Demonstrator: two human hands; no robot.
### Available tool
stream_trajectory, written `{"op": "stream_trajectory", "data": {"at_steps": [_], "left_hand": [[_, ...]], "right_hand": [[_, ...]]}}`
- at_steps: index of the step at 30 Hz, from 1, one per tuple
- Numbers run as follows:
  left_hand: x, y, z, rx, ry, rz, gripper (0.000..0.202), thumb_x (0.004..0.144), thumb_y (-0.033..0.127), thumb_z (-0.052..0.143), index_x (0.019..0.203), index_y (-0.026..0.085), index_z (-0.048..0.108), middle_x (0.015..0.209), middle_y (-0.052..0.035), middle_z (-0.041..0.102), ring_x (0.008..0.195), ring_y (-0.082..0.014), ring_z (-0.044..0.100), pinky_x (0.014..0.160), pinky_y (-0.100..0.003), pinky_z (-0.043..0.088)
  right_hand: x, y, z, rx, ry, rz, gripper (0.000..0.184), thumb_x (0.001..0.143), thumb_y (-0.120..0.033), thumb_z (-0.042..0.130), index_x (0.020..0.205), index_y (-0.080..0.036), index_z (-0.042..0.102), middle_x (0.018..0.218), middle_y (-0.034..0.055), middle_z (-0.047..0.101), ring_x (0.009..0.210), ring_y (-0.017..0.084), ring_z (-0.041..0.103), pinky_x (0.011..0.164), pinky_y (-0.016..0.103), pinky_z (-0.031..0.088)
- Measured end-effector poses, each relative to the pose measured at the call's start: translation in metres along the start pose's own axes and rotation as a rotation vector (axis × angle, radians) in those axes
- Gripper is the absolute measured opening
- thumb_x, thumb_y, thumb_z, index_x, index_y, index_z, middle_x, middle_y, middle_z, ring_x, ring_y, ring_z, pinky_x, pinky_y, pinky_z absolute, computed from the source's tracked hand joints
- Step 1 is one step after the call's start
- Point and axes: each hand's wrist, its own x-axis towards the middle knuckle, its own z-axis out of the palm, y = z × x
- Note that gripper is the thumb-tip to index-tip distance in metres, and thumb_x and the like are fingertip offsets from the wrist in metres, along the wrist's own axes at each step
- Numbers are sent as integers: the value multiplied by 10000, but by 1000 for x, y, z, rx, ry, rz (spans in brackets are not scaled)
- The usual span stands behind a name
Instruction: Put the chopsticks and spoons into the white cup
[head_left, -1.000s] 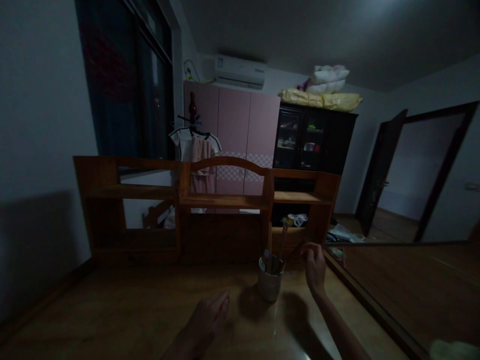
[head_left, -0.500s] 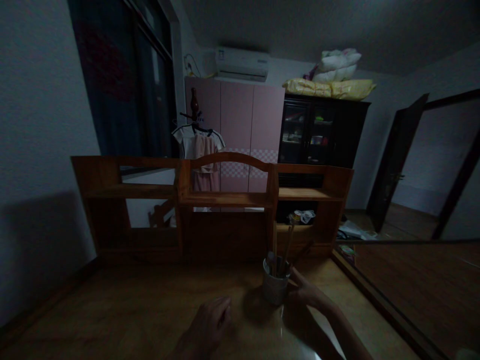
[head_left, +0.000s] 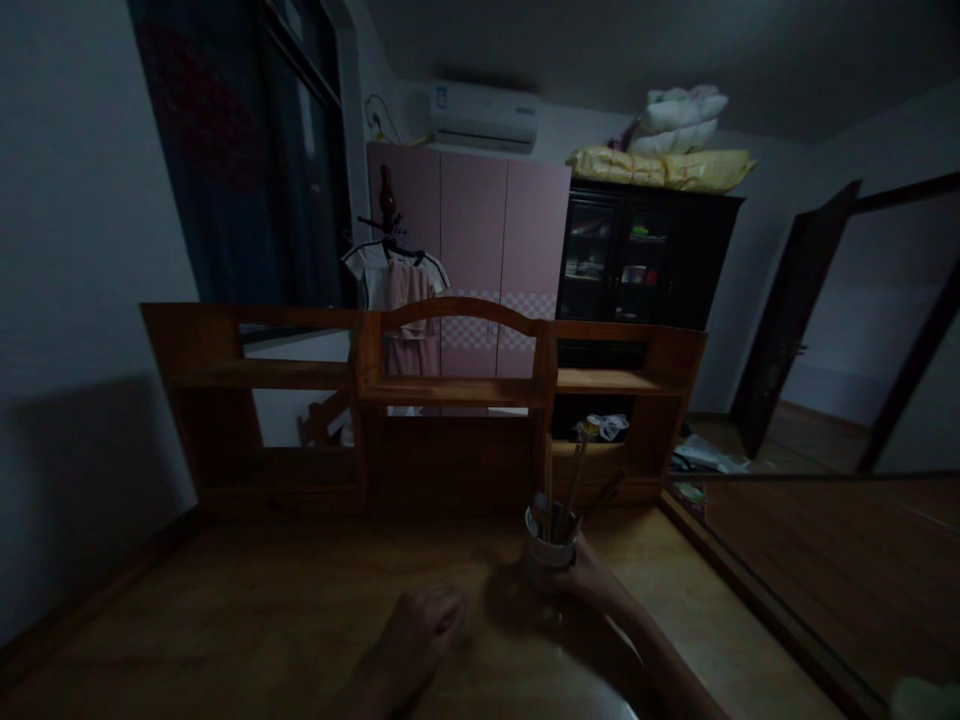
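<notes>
A pale cylindrical pen holder [head_left: 549,553] stands upright on the wooden desk, right of the middle. Several long thin sticks [head_left: 571,490], perhaps pens or brushes, rise from it along with a rounded grey object; in the dim light their kinds are unclear. Around the holder's right and lower side my right hand [head_left: 576,578] is closed, its fingers partly hidden by shadow. My left hand [head_left: 429,618] rests on the desktop to the left of the holder, fingers curled into a loose fist with nothing visible in it.
Along the back of the desk [head_left: 247,610] runs a wooden shelf unit [head_left: 450,392]. A can [head_left: 589,428] and a white plastic bag [head_left: 611,428] appear behind the holder. To the left is a wall; on the right a raised edge [head_left: 739,575] borders the desk.
My right hand has gone from touching the pen holder's right side to wrapping around it. My left hand has stayed almost in place. The view has tilted slightly.
</notes>
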Motion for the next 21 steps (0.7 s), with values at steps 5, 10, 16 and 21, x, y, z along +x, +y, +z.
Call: {"op": "stream_trajectory", "data": {"at_steps": [5, 10, 16, 21], "left_hand": [[-2, 1, 0, -69, 12, 28, 447, 974, 238, 389, 561, 181, 549, 543, -6, 590, 521, -112, 542, 569, -248, 369], [0, 6, -16, -144, 35, 45, 410, 973, 237, 252, 699, 189, 553, 650, -44, 601, 624, -161, 568, 616, -283, 422], [4, 10, -18, -495, 95, -129, 562, 911, 388, 484, 1429, 258, 307, 1414, -110, 486, 1291, -266, 458, 1079, -425, 357], [3, 7, -4, -856, 13, -279, 1011, 749, 683, 593, 1516, 275, 76, 1590, -119, 213, 1419, -345, 268, 1121, -520, 288]], "right_hand": [[-1, -5, 6, 11, 27, -22, 752, 557, -263, 814, 1257, -264, 537, 1116, 59, 634, 1013, 292, 578, 896, 438, 456], [-4, -13, 20, 37, 31, -89, 741, 604, -256, 805, 1280, -264, 502, 1206, 63, 615, 1084, 293, 564, 942, 414, 434], [-12, -15, 49, 61, -36, -93, 762, 613, -222, 805, 1293, -222, 462, 1179, 78, 639, 1050, 285, 599, 880, 403, 470], [-21, -29, 74, 76, -61, -82, 743, 620, -211, 815, 1280, -227, 474, 1174, 81, 655, 1043, 281, 621, 866, 394, 491]]}}
